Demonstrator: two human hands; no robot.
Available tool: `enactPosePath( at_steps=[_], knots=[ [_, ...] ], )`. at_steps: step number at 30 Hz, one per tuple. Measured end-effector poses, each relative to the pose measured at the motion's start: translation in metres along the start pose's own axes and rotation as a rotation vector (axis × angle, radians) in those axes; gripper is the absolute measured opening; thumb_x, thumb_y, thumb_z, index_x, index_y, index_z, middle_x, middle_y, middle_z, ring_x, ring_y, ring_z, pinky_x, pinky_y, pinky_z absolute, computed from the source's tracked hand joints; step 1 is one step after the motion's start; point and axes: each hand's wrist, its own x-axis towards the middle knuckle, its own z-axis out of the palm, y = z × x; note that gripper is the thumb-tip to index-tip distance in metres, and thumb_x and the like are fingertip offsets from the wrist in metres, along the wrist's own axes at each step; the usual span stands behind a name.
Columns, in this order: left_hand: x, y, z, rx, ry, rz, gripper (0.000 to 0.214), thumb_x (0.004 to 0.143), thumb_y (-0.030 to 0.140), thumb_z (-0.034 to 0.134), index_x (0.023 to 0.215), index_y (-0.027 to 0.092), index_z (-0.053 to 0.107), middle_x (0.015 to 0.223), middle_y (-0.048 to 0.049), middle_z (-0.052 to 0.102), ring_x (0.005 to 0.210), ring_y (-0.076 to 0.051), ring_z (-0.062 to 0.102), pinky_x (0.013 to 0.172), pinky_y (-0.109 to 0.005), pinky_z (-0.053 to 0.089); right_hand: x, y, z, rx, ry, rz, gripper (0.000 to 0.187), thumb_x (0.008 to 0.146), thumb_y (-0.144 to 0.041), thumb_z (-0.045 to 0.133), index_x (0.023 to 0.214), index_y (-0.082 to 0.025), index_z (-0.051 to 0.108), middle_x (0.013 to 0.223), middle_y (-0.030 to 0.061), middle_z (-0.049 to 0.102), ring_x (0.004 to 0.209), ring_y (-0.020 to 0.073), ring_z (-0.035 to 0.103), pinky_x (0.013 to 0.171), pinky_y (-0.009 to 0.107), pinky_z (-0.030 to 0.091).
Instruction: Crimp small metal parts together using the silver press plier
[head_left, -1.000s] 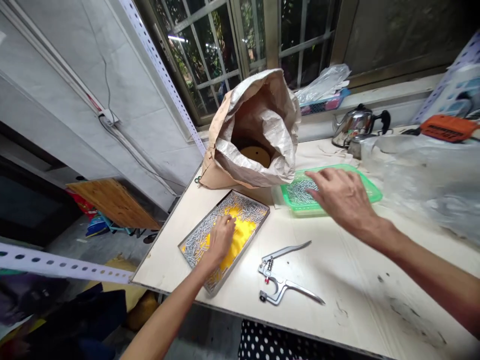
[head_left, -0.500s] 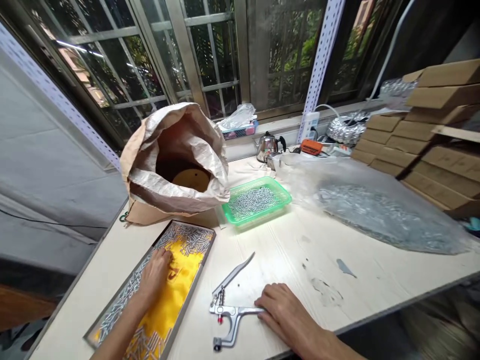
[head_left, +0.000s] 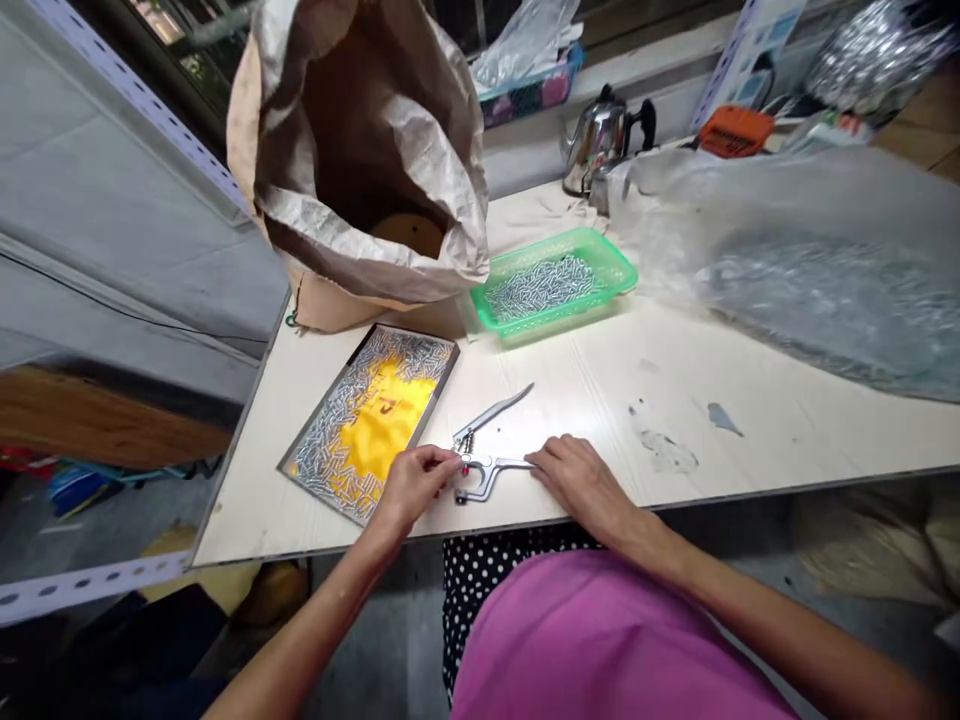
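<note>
Silver hand pliers with a spring and a red-tipped jaw, like snap-fastener pliers (head_left: 487,478), lie on the table near its front edge, handles spread. My right hand (head_left: 581,482) is closed on the end of the lower handle. At the jaw end, my left hand (head_left: 420,485) has thumb and fingertips pinched together; anything between them is too small to make out. Left of the pliers sits a shallow tray (head_left: 444,385) with a yellow bottom, holding many small silver metal pins (head_left: 319,455) piled along its sides.
A green plastic basket (head_left: 555,325) of similar metal pieces stands behind the pliers. A large open paper sack (head_left: 322,240) is at back left, a clear plastic bag (head_left: 817,290) at right. A kettle (head_left: 600,140) and an orange object (head_left: 735,132) stand farther back.
My left hand has left the tray and moved right to the pliers' jaw end. My right hand stays on the handle. The view has tilted down.
</note>
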Motion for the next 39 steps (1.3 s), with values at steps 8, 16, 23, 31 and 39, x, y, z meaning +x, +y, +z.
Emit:
enactPosePath(
  at_steps=[8, 16, 23, 31, 39],
  knots=[
    [-0.001, -0.024, 0.017, 0.054, 0.001, -0.081, 0.044, 0.060, 0.054, 0.071, 0.074, 0.012, 0.069, 0.053, 0.0016, 0.056, 0.048, -0.010, 0.044, 0.047, -0.022, 0.032, -0.004, -0.002, -0.002, -0.034, -0.004, -0.002, 0.015, 0.089, -0.014, 0.061, 0.102, -0.018, 0.068, 0.091, 0.0062, 0.061, 0.086, 0.0222, 0.052, 0.075, 0.034, 0.037],
    [0.004, -0.018, 0.015, 0.195, -0.044, -0.111, 0.036, 0.063, 0.050, 0.069, 0.067, 0.014, 0.068, 0.051, 0.0032, 0.054, 0.045, -0.009, 0.042, 0.047, -0.022, 0.030, -0.005, 0.000, 0.000, -0.051, 0.000, -0.003, 0.012, 0.093, -0.015, 0.056, 0.096, -0.019, 0.067, 0.089, 0.0057, 0.061, 0.085, 0.0216, 0.050, 0.075, 0.033, 0.035],
    [0.005, -0.016, 0.013, 0.114, -0.120, -0.195, 0.037, 0.063, 0.051, 0.072, 0.062, 0.015, 0.064, 0.043, 0.0053, 0.047, 0.039, -0.007, 0.036, 0.042, -0.022, 0.023, -0.005, 0.000, -0.002, -0.074, 0.014, -0.012, 0.014, 0.094, -0.014, 0.053, 0.092, -0.018, 0.066, 0.086, 0.0054, 0.060, 0.082, 0.0209, 0.049, 0.076, 0.033, 0.033],
    [-0.006, -0.021, 0.016, 0.154, -0.096, -0.199, 0.043, 0.063, 0.056, 0.072, 0.064, 0.013, 0.066, 0.043, 0.0044, 0.048, 0.040, -0.008, 0.038, 0.044, -0.022, 0.027, -0.007, -0.002, 0.002, -0.104, 0.059, -0.008, 0.015, 0.092, -0.010, 0.052, 0.090, -0.018, 0.066, 0.083, 0.0050, 0.058, 0.080, 0.0206, 0.048, 0.076, 0.033, 0.033],
    [-0.019, -0.019, 0.018, 0.038, -0.191, -0.293, 0.045, 0.058, 0.057, 0.076, 0.066, 0.013, 0.065, 0.046, 0.0060, 0.049, 0.041, -0.006, 0.040, 0.042, -0.020, 0.031, -0.008, -0.004, 0.004, -0.117, 0.066, -0.010, 0.018, 0.091, -0.008, 0.051, 0.087, -0.017, 0.066, 0.082, 0.0051, 0.058, 0.078, 0.0207, 0.048, 0.075, 0.035, 0.036]
  ],
)
